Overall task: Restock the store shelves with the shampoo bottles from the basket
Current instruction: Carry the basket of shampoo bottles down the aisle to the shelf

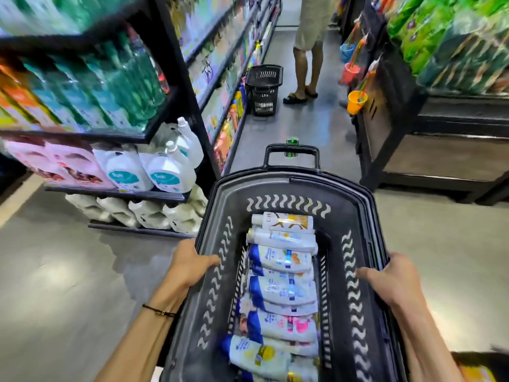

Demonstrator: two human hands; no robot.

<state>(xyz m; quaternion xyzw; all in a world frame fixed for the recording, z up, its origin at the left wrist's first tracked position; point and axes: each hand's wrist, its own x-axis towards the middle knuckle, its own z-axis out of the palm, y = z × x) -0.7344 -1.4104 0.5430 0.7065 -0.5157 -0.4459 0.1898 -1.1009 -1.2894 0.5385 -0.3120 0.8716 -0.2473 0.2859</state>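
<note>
Your left thumb (212, 261) lay hooked over the inner wall of the basket (289, 190). The other fingers of that hand were curled down outside the rim, where you could not see them. So your left hand (192, 267) was clenched on the basket's left rim. A thin dark bracelet (159, 310) sat on that wrist.

Your right thumb (365, 272) reached inward over the opposite wall, and the fingers wrapped the outer edge. Your right hand (395, 278) was gripping the right rim in the same way. Neither hand touched a bottle.

The shampoo bottles (283, 288) lay on their sides in a row along the basket's bottom, most of them with caps to the left, each touching the next. The basket's pull handle (292, 155) stood at its far end.

To your left stood the store shelves (91, 135), holding blurred green bottles above and white jugs (154, 168) on the lower tiers. Further down the aisle a second black basket (265, 89) stood on the floor beside the shelving. Near it a person (308, 45) in shorts and sandals stood. Small coloured buckets (356, 100) hung on the right-hand fixture, with green packs (454, 37) stacked above.
</note>
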